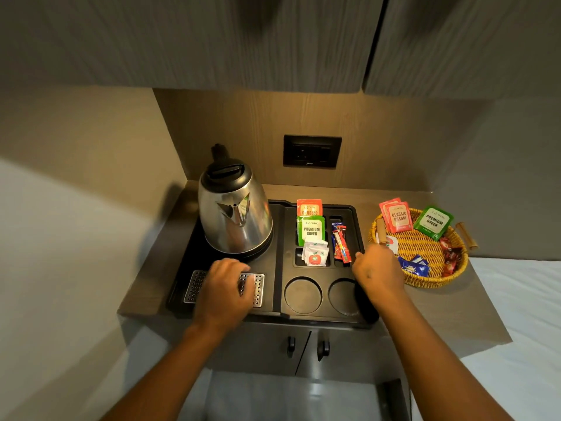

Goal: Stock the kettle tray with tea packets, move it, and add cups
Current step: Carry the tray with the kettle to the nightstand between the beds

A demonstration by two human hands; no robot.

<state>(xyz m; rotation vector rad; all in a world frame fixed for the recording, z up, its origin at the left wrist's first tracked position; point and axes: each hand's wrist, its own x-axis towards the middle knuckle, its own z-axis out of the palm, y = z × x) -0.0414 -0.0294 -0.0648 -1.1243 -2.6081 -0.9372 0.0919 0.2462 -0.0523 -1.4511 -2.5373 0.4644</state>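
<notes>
On the counter [473,311], both hands rest at the black kettle tray [279,238], no packet visibly held.

Left hand [226,287] lies flat, fingers spread, on the perforated drip grate [194,285], covering its middle; steel kettle [235,212] stands just beyond it. Right hand [378,273] is loosely curled at the tray's right edge; cannot tell if it grips the rim. Red and green tea packets [310,229] stand upright in slots left of and beyond that hand, white sachets [315,255] and stick packs [340,243] nearer it. Two round cup wells [303,295] sit left of the wrist, the right one partly hidden. Wicker basket [425,278] with more packets lies just right of it.
</notes>
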